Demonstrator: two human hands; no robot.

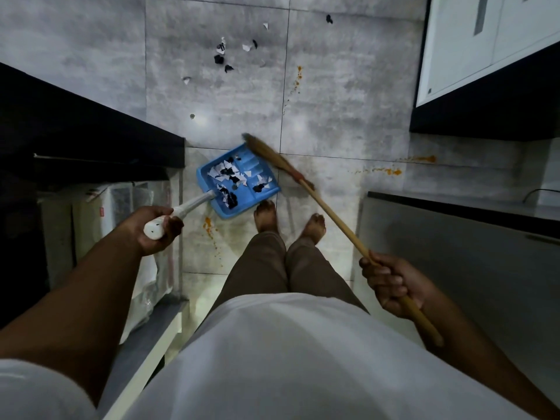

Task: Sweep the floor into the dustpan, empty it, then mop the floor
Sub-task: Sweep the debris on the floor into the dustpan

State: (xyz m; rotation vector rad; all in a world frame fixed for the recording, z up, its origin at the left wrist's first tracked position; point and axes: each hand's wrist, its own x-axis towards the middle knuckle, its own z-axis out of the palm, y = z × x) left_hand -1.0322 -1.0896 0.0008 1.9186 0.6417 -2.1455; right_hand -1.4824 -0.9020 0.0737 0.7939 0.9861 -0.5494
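Observation:
A blue dustpan [264,194] lies in front of my feet, holding several black and white paper scraps. My left hand [151,230] grips the end of its white handle [188,207]. My right hand [391,283] grips the wooden stick of a broom [333,215], whose straw head [266,153] lies at the dustpan's far right edge. More paper scraps [224,54] lie scattered on the grey tiled floor [348,116] farther ahead.
Orange stains [391,171] mark the tiles to the right, ahead, and one [209,227] near my left foot. A dark counter [75,131] stands on the left above clear plastic-wrapped items [127,207]. White cabinets [472,47] and a grey counter [469,231] close the right side.

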